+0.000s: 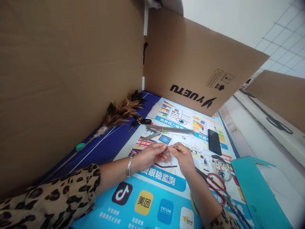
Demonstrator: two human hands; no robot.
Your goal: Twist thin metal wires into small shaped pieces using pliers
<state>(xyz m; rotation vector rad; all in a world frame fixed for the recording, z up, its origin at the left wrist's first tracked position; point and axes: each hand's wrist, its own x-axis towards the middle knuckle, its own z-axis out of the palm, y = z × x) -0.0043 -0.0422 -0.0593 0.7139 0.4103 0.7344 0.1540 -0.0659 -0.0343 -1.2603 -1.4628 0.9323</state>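
The left hand (151, 155) and the right hand (183, 158) pinch what seems a thin wire (170, 148), needing a steady hold.

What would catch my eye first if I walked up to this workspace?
In the middle, the left hand and the right hand meet, pinching one thin strand between their fingertips. To their left, a brown feather duster lies along the tall cardboard wall. A bright blue poster lies under it all, with red-handled scissors by the right wrist.
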